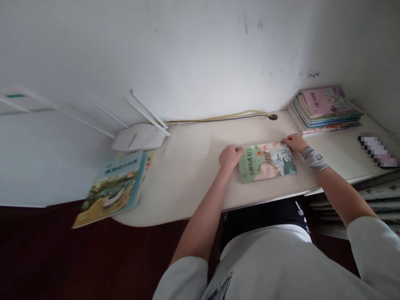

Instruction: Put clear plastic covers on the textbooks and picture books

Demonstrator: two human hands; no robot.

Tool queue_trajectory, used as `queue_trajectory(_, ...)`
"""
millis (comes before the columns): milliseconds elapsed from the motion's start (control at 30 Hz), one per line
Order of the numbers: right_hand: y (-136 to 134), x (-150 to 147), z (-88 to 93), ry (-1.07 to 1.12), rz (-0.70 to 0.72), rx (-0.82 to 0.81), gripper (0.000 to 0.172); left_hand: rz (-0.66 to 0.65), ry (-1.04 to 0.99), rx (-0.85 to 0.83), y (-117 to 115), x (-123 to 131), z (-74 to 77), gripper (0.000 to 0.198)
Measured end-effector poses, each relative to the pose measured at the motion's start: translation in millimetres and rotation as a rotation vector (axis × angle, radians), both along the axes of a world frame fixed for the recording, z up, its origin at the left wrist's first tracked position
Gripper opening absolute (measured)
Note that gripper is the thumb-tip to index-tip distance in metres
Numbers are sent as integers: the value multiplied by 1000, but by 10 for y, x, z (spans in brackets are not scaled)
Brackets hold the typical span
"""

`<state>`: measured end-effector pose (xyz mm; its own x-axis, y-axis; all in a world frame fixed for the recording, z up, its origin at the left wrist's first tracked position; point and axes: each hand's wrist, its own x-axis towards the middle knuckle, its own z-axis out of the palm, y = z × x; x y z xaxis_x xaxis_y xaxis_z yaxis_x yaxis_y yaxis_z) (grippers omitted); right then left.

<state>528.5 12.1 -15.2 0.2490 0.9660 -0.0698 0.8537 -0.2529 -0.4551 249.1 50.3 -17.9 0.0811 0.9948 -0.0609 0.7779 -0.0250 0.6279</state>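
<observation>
A green and pink picture book (268,163) with wave drawings and Chinese characters lies closed in front of me on the white desk (190,166). My left hand (230,157) grips its upper left corner, fingers curled and thumb at the edge. At the upper right corner, my right hand (295,142) pinches the same book. A grey wrap with a buckle sits around my right wrist.
A stack of thin books (328,109) stands at the back right, beside a phone (378,151). On the left, a white router (140,136) with raised antennas sits behind a blue-green book (114,185) that overhangs the desk's edge. A yellow cable (215,118) runs along the wall to a hole.
</observation>
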Motion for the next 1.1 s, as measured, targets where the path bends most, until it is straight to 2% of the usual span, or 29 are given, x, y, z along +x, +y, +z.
queue_trajectory(67, 7, -7, 3, -69, -9, -21, 33, -5, 93, 41, -9, 8, -28, 20)
queue_trajectory(133, -16, -39, 2, -143, -43, -41, 35, -39, 214, 160, -30, 18, -56, 25)
queue_trajectory(200, -58, -98, -11, -248, -101, -59, 38, -116, 330, 302, -58, 32, -83, 29)
queue_trajectory(300, -127, -208, -37, -418, -152, -70, 40, -227, 407, 398, -107, 70, -123, 23)
queue_trajectory(433, -154, -309, -37, -501, -123, -100, 37, -287, 493, 454, -146, 121, -171, 30)
queue_trajectory(600, -162, -373, 75, -497, -121, -98, 32, -271, 474, 422, -132, 125, -202, 31)
queue_trajectory(733, -485, -438, 199, -515, -111, -42, 31, -279, 462, 425, -115, 108, -205, 29)
queue_trajectory(800, -766, -453, 202, -552, 14, 56, 34, -284, 458, 426, -117, 104, -206, 29)
queue_trajectory(900, -1149, -442, 90, -563, 508, 229, 39, -304, 449, 422, -137, 107, -208, 30)
queue_trajectory(933, -1230, -434, 31, -566, 631, 292, 40, -313, 445, 420, -146, 109, -207, 30)
queue_trajectory(1000, -1303, -416, -83, -584, 764, 408, 36, -330, 438, 413, -162, 112, -202, 29)
queue_trajectory(1100, -1256, -391, -171, -628, 892, 533, 31, -343, 429, 402, -171, 111, -190, 30)
